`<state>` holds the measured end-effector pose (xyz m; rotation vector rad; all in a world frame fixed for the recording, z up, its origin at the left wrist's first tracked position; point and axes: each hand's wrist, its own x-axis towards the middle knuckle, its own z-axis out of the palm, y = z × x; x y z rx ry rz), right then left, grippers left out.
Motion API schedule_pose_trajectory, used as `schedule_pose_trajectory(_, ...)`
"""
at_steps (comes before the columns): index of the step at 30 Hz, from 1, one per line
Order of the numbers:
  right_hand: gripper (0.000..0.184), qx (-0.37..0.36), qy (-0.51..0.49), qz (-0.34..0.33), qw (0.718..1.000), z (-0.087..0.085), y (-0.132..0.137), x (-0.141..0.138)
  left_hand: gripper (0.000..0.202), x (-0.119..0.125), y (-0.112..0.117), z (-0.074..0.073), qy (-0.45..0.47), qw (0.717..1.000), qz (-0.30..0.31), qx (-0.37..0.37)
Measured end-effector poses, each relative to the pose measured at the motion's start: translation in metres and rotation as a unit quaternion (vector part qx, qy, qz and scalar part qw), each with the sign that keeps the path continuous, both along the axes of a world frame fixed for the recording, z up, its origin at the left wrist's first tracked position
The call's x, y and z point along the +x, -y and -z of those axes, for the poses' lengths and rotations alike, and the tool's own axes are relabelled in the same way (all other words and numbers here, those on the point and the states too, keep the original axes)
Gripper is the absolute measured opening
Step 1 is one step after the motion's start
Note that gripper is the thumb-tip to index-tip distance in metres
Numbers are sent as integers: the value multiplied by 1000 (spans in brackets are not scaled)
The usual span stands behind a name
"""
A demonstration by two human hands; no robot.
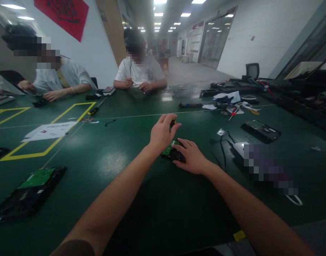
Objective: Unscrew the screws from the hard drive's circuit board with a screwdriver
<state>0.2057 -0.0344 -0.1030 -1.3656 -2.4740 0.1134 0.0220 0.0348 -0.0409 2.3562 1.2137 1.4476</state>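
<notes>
Directly in front of me on the green table (144,170) lies a black electronic device (170,151) with a bare green circuit board. My right hand (191,156) grips it from the right, fingers over its top and thumb along the near edge. Above the device, my left hand (163,131) is closed around the black-and-yellow handle of a screwdriver (173,122). The hand and device hide the screwdriver's shaft and tip, so I cannot tell whether it touches a screw.
Similar opened devices lie at the near left (32,192) and right (261,130). Another screwdriver (95,109) and a paper sheet (49,130) are at left. A red screwdriver (234,113) and cables (224,149) are at right. Two people work across the table.
</notes>
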Motion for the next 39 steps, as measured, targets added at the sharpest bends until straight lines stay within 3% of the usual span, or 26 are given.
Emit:
schedule_pose_trajectory(7,66,5,-2,-4,1000,-1,1,0,23,-2,-4,0,14,997,-24,68)
schedule_pose_trajectory(13,66,4,-5,-1,1000,1,0,0,33,-1,-2,-3,-2,998,12,60)
schedule_pose_trajectory(19,65,-3,-1,2,1000,1,-1,0,29,-2,-2,-2,13,998,19,57)
schedule_pose_trajectory(26,66,-5,6,2,1000,1,-1,0,19,0,-3,-4,74,995,62,11)
schedule_pose_trajectory(34,66,-6,7,3,1000,-1,0,0,11,-2,-1,-11,115,988,68,-72)
schedule_pose_trajectory(39,66,-8,6,0,1000,-1,0,0,14,-1,-4,-11,187,956,150,-169)
